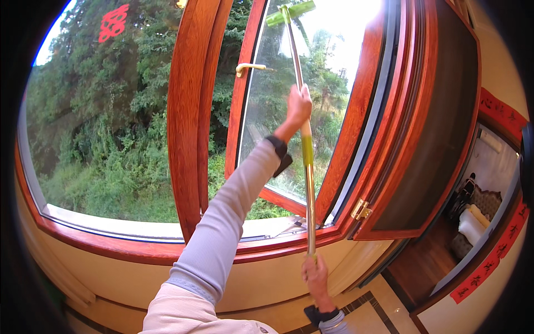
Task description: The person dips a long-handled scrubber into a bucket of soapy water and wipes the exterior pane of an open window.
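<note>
A long-handled window squeegee (308,188) with a metal pole and green parts stands nearly upright before me. Its green head (290,13) is at the upper part of the glass pane (288,108) of a wood-framed casement window; whether it touches the glass I cannot tell. My left hand (299,104) grips the pole's upper part, above a green sleeve on it. Lower down, my right hand (316,273) is closed round the pole's bottom end, below the sill. Dark bands circle both wrists.
The casement stands ajar, with a handle (250,69) on its left side. A thick wooden mullion (187,117) divides it from a large pane at left. A hinged dark screen (417,125) swings inward at right, beside a doorway. The wooden sill (125,250) runs below.
</note>
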`<act>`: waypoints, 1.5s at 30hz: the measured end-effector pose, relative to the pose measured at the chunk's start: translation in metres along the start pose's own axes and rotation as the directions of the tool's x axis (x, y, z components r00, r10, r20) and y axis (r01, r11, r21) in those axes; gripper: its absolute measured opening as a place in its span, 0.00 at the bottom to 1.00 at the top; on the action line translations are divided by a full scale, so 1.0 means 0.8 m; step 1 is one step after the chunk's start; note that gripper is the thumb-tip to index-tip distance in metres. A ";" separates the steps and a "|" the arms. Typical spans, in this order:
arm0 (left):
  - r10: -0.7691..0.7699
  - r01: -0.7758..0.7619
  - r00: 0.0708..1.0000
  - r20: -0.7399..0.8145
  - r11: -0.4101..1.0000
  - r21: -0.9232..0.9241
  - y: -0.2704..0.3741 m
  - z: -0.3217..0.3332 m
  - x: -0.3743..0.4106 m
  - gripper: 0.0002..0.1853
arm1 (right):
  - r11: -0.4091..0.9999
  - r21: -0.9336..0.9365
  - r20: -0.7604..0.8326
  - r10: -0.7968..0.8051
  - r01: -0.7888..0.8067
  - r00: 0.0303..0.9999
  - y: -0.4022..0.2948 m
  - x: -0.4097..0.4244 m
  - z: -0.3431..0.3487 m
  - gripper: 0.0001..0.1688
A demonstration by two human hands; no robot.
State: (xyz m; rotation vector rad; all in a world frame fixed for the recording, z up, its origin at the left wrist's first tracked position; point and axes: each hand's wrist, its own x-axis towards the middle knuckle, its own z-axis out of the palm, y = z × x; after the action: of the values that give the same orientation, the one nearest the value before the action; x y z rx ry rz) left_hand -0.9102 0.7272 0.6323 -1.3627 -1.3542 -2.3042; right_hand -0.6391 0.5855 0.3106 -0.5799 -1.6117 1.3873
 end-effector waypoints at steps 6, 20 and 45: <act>-0.017 0.021 0.989 0.144 1.000 -0.024 -0.065 0.016 -0.264 0.13 | 0.432 0.747 -0.009 0.766 -0.505 0.642 0.226 -0.180 -0.036 0.11; 0.183 -0.185 0.982 0.055 0.838 0.514 0.102 0.057 0.056 0.26 | 0.984 0.102 0.053 -0.149 0.143 0.987 -0.134 0.203 0.059 0.25; 0.015 -0.044 0.993 0.117 0.968 0.247 -0.079 -0.012 -0.235 0.41 | 0.848 -0.529 -0.175 -0.122 0.011 0.977 0.083 0.060 -0.023 0.23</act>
State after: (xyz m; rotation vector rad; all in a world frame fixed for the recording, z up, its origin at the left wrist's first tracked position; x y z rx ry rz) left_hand -0.8400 0.7006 0.4481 -1.4382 -1.5833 -1.9811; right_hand -0.6603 0.6515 0.2627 -0.9432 -1.8252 0.7873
